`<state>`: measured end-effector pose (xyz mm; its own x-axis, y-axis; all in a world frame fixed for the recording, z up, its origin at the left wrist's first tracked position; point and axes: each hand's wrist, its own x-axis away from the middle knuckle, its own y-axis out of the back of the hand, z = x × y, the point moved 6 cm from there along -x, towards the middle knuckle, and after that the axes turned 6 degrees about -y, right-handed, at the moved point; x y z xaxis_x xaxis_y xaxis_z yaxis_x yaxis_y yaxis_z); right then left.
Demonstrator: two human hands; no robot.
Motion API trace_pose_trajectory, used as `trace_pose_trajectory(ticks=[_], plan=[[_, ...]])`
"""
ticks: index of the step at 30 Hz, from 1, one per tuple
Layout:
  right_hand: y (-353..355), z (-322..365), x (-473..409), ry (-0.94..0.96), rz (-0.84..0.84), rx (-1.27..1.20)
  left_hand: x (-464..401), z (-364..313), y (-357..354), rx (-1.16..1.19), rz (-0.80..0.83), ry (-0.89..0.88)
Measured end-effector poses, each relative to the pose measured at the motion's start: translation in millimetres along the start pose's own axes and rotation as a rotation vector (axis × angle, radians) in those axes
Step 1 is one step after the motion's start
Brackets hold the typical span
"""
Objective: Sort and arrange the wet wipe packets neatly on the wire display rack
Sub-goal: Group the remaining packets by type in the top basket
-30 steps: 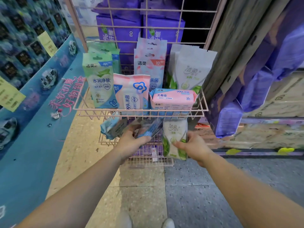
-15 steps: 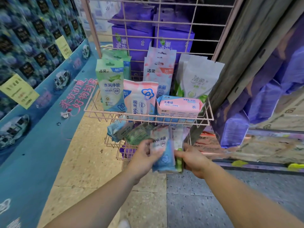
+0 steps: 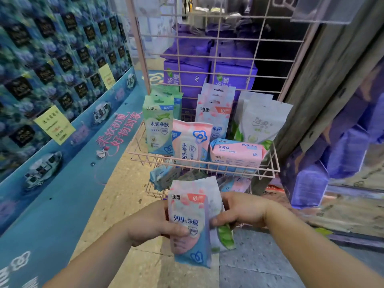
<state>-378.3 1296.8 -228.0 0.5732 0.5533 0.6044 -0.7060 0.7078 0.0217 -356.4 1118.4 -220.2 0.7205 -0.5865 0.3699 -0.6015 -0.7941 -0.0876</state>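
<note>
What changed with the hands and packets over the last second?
Both hands lifted packets out of the lower basket toward the camera. The left hand now has its grip on a pink-and-blue packet, brought in front of the white-and-green packet in the right hand; a second ago they were apart, down at the basket. The upper shelf packets stayed as they were.

Rack (image 3: pixel 218 38) is thin metal wire with a smooth pink coating, basket (image 3: pixel 272 163) the same. Packets are soft plastic film: the pink-and-blue packet (image 3: pixel 190 225) near the camera is glossy and slightly crinkled, the white pouches (image 3: pixel 264 119) far right look more matt. Floor (image 3: pixel 135 267) is speckled stone, fairly smooth; post (image 3: pixel 324 80) on the right is rough grey wood.
</note>
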Motion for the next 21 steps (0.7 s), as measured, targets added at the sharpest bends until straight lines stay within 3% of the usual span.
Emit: trace_pose_trajectory(ticks=[4, 8, 11, 14, 17, 21], plan=[[21, 51, 33, 0.212, -0.057, -0.042, 19, -98, 12, -0.201, -0.018, -0.240], [48, 72, 73, 0.317, -0.087, -0.168, 12, -204, 26, -0.026, -0.246, -0.601], [58, 69, 88, 0.354, -0.115, -0.181, -21, -253, 41, 0.021, -0.399, -0.751], [67, 77, 107, 0.449, -0.207, -0.179, -65, -251, 52, -0.232, -0.408, -0.597], [84, 98, 132, 0.628, -0.478, -0.197, -90, -224, 59, -0.656, -0.335, -0.327], [113, 113, 145, 0.803, -0.833, -0.252, -91, -224, 55, -0.579, -0.382, -0.374]])
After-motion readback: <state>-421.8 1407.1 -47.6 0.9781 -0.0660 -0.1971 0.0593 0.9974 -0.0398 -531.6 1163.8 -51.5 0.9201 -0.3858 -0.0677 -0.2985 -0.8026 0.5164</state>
